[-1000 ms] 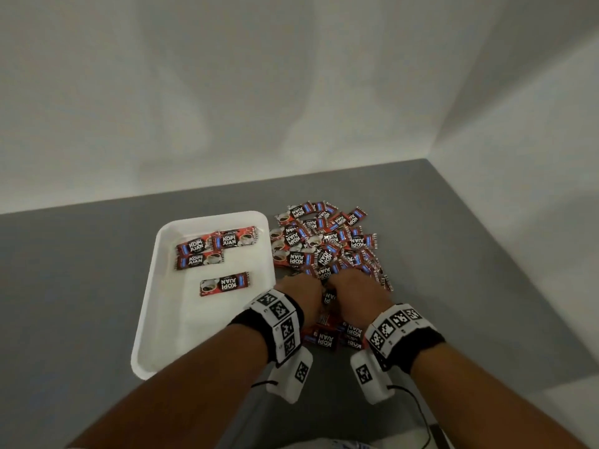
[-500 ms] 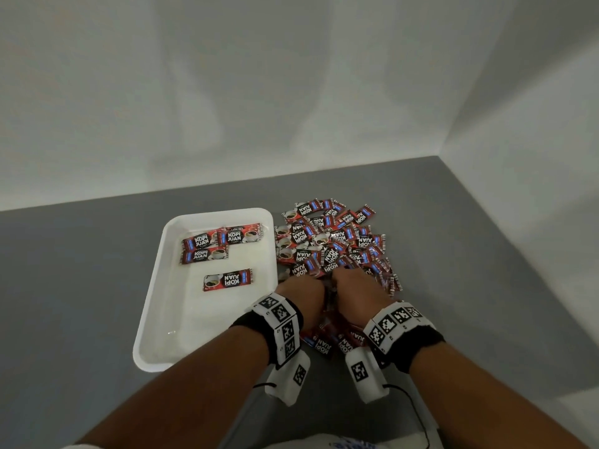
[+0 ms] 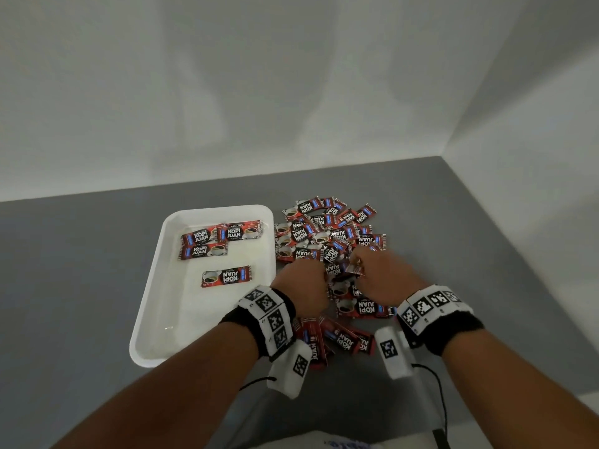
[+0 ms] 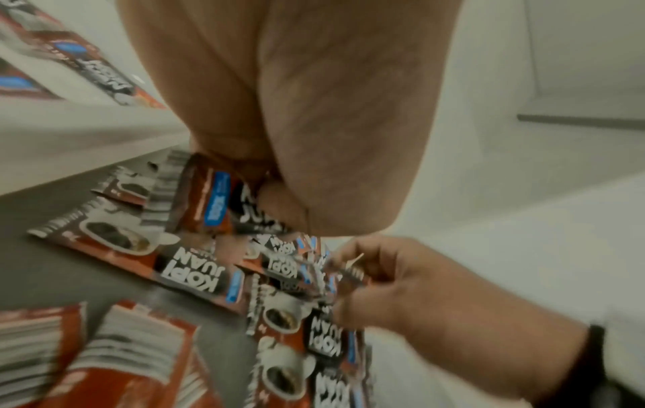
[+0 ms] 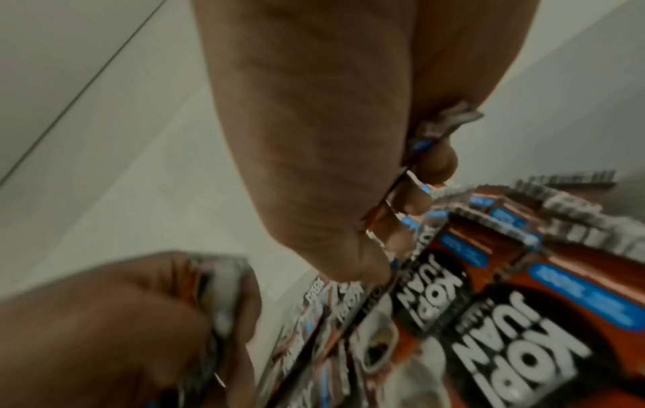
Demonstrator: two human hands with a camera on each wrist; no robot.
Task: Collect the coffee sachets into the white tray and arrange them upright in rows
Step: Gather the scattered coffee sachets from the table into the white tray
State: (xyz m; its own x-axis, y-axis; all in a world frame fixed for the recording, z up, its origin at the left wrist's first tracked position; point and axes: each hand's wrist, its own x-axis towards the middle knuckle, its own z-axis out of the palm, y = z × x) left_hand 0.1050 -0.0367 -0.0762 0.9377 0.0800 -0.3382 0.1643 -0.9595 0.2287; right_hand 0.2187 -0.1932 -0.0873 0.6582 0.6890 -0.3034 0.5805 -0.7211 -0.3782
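The white tray (image 3: 168, 306) sits left of a loose pile of red and black coffee sachets (image 3: 327, 231) on the grey table. Several sachets (image 3: 227, 276) lie flat in the tray. Both hands are over the near part of the pile. My left hand (image 3: 319, 272) has its fingers curled down, and the left wrist view shows them pinching a sachet (image 4: 209, 198). My right hand (image 3: 359, 267) holds a sachet (image 3: 355, 269) lifted off the pile. In the right wrist view that hand's fingers (image 5: 429, 163) curl round thin sachet edges.
More sachets (image 3: 337, 341) lie between my wrists near the table's front. White walls close the table at the back and right (image 3: 518, 189). Bare grey tabletop (image 3: 64, 270) stretches left of the tray.
The hands, pressed close together on the pile before, have drawn apart. The right hand has risen and moved right with a sachet in its fingers.
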